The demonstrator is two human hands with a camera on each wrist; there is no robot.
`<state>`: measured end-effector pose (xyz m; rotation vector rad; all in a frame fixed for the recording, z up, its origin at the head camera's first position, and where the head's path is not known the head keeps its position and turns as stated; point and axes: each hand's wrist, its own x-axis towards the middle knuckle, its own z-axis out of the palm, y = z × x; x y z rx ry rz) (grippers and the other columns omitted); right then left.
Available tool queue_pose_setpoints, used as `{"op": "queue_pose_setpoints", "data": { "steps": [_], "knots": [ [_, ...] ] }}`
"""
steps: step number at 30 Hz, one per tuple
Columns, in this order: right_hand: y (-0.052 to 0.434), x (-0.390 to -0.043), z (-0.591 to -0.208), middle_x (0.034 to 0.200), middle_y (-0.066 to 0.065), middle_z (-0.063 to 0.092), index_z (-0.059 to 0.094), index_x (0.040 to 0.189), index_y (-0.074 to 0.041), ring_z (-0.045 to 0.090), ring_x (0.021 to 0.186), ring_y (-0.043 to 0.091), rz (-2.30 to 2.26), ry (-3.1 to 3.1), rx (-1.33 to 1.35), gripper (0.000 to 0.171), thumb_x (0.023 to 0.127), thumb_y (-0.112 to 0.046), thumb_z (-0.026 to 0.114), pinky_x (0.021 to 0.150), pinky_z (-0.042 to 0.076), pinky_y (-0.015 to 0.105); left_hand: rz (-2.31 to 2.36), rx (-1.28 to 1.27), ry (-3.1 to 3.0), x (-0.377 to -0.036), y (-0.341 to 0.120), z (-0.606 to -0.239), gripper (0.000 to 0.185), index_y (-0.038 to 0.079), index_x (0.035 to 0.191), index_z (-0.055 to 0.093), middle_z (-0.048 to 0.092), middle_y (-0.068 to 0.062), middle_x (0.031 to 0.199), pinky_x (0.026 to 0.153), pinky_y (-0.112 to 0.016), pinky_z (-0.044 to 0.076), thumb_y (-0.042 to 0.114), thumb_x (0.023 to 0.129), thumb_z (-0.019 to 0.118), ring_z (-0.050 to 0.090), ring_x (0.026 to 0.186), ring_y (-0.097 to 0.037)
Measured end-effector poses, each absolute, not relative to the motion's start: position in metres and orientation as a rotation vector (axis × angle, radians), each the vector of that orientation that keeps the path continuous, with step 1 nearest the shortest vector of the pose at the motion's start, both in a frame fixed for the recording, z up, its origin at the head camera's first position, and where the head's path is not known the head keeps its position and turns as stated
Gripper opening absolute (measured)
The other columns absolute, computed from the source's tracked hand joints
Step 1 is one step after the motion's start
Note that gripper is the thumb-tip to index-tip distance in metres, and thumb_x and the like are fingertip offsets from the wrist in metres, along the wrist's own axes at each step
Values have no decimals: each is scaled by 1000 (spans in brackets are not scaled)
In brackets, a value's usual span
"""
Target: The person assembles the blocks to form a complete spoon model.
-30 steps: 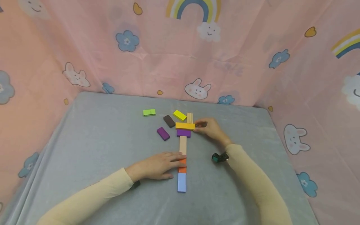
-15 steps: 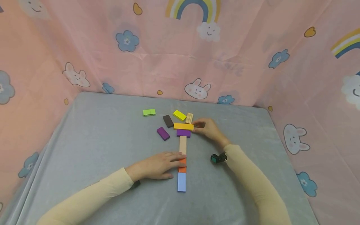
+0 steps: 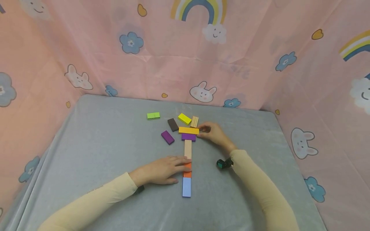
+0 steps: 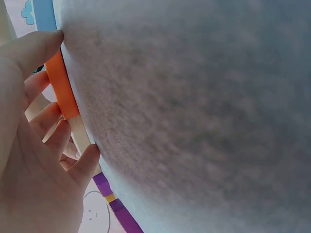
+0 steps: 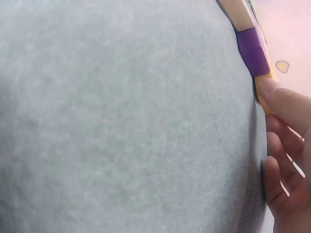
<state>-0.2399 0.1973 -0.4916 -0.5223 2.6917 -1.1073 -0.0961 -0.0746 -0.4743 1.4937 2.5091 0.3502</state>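
Left hand (image 3: 162,169) lies flat, fingers pinning the flat orange wooden block (image 3: 187,170) so the row stays put. At 12 o'clock, right hand (image 3: 213,133) fingertips press the long yellow-orange block's (image 3: 189,130) end, squaring it.

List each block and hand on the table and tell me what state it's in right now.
left hand: flat, fingers resting on the orange block.
right hand: fingertips touching the end of the yellow-orange block.
light blue block: flat, at the line's near end.
lime green block: flat, apart from the others.
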Motion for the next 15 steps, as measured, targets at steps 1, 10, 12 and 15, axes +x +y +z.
{"op": "queue_pose_setpoints", "data": {
  "steps": [1, 10, 12, 15],
  "knots": [
    [197, -240, -492, 109, 0, 66, 67, 108, -20, 57, 97, 17, -1107, 2693, -522, 33, 78, -30, 76, 90, 48, 36, 349, 1495, 2509, -96, -74, -474, 60, 29, 145, 35, 27, 3, 157, 116, -40, 33, 37, 91, 59, 29, 145, -17],
    [196, -237, -492, 108, 2, 66, 67, 107, -18, 57, 97, 18, -1135, 2691, -542, 32, 78, -27, 77, 89, 47, 35, 338, 1503, 2518, -95, -74, -473, 59, 28, 144, 37, 28, 2, 157, 117, -39, 32, 37, 91, 59, 29, 145, -18],
    [196, -237, -492, 109, 3, 66, 67, 107, -17, 57, 97, 19, -1143, 2689, -549, 32, 78, -26, 77, 89, 47, 36, 346, 1503, 2522, -95, -74, -474, 58, 27, 144, 37, 28, 2, 157, 117, -39, 32, 37, 91, 59, 30, 144, -18],
    [196, -237, -492, 109, 3, 66, 67, 107, -17, 57, 97, 19, -1147, 2690, -550, 33, 77, -25, 77, 89, 47, 35, 354, 1502, 2523, -95, -74, -475, 58, 27, 144, 37, 28, 2, 157, 117, -39, 32, 37, 91, 59, 29, 145, -18]
  ]
}}
